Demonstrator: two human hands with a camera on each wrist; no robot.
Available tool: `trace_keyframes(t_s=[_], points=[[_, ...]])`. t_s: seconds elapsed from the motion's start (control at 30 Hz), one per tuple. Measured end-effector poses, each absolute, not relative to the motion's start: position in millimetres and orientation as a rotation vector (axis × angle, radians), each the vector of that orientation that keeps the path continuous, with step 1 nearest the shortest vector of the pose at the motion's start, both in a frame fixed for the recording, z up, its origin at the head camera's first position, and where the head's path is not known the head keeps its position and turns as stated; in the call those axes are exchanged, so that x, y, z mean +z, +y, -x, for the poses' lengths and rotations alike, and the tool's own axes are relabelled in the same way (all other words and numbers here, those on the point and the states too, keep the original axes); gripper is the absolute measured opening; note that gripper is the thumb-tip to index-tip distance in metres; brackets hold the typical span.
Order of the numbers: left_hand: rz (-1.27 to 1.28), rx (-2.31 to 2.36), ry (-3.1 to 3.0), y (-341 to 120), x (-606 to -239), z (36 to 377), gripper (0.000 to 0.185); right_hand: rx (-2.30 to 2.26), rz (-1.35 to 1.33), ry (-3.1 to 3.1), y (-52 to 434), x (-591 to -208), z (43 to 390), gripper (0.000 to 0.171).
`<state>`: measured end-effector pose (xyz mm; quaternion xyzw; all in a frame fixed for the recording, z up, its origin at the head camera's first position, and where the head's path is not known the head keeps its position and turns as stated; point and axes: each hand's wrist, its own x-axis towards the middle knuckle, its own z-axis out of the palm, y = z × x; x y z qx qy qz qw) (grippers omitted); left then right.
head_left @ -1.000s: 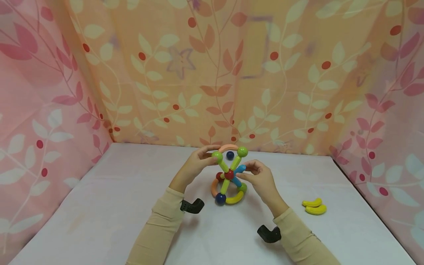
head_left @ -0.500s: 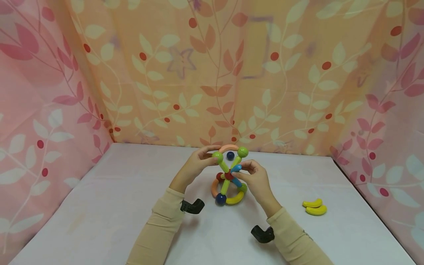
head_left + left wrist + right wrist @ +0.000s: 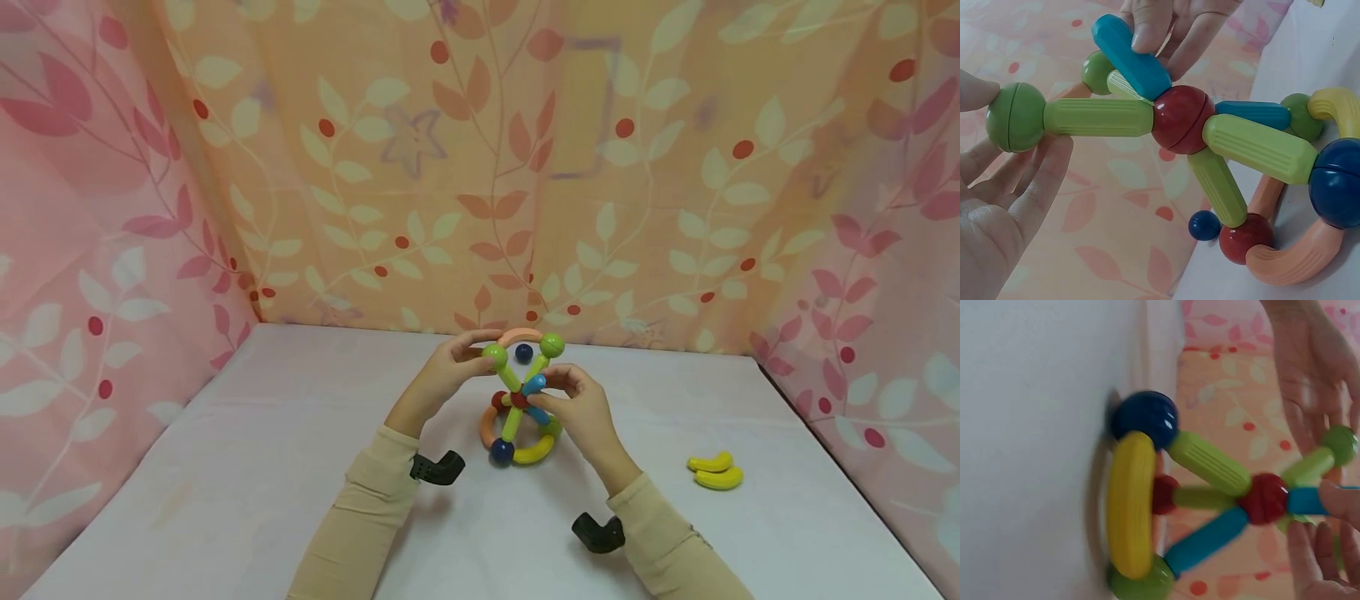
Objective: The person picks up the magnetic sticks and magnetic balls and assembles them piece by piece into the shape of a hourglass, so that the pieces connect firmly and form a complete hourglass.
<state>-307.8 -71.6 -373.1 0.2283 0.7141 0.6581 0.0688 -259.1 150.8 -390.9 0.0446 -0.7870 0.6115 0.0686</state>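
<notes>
You have the stick-and-ball wheel [image 3: 517, 400] standing upright on the white table [image 3: 225, 492], at its middle between your two hands. Your left hand [image 3: 442, 375] pinches the upper-left green ball [image 3: 1015, 117] between thumb and fingertips; your right hand [image 3: 577, 404] pinches the free end of the short blue stick [image 3: 1130, 55], whose other end meets the red hub ball [image 3: 1183, 119].

It looks light, hard plastic: smooth balls, ribbed sticks. Each piece is stiff, but the joints probably part under a sideways pull or twist, so the whole thing will likely flex and shed pieces if you squeeze it across the spokes. Hold it by the ribbed sticks, where your fingers get purchase, or cradle a ball from beneath; the balls are likely slippery under a pinch.

It rests on the navy ball [image 3: 1145, 417] and the yellow curved piece [image 3: 1130, 503], a narrow footing that probably rolls easily. Two spare yellow curves [image 3: 715, 471] lie well to the right, and a small loose navy ball [image 3: 523, 353] sits just behind.
</notes>
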Motion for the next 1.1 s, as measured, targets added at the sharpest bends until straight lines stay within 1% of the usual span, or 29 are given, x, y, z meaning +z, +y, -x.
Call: trace_keyframes(t_s=[0.1,0.17,0.27,0.4,0.5,0.67,0.9,1.1], points=[[-0.702,1.979,2.145,-71,-372,307,0.043,1.796,-0.092,-2.412,167,-385,261,0.038],[-0.708,1.974,2.149,-71,-371,307,0.044,1.782,-0.026,-2.437,179,-381,269,0.039],[-0.697,1.967,2.159,-72,-370,308,0.044,1.748,0.031,-2.496,193,-382,292,0.045],[-0.687,1.973,2.158,-73,-370,307,0.043,1.662,-0.012,-2.618,201,-391,327,0.058],[-0.689,1.983,2.143,-74,-370,307,0.043,1.592,-0.050,-2.666,200,-400,348,0.063],[-0.681,1.990,2.119,-75,-370,306,0.042,1.505,-0.110,-2.694,192,-411,370,0.059],[-0.691,1.985,2.132,-74,-370,306,0.043,1.467,-0.122,-2.726,186,-419,389,0.051],[-0.691,1.997,2.110,-74,-372,307,0.042,1.483,-0.381,-2.802,180,-422,398,0.038]])
